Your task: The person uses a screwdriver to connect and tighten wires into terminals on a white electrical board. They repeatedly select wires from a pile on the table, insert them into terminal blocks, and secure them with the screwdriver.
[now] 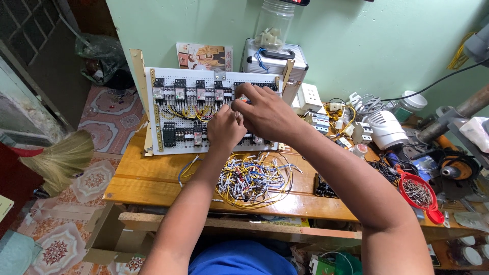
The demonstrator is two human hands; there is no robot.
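Both hands [225, 127] [265, 113] at relay panel [168, 109], fingers pinched, maybe on sth small.

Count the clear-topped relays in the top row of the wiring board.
4 show: relay one, relay two, relay three, relay four, left to right. The right hand may hide more.

1. Hands: the left hand [225, 128] and right hand [266, 113] cover the middle of the white wiring board [168, 114]; the fingertips and whatever they pinch cannot be made out.
2. Relays [181, 92]: markings too small to tell.
3. Clear jar [274, 23]: top cut off by the upper edge.
4. Grey machine [476, 46]: cut off at the right edge.
5. Tabletop [147, 178]: far right end hidden under clutter.
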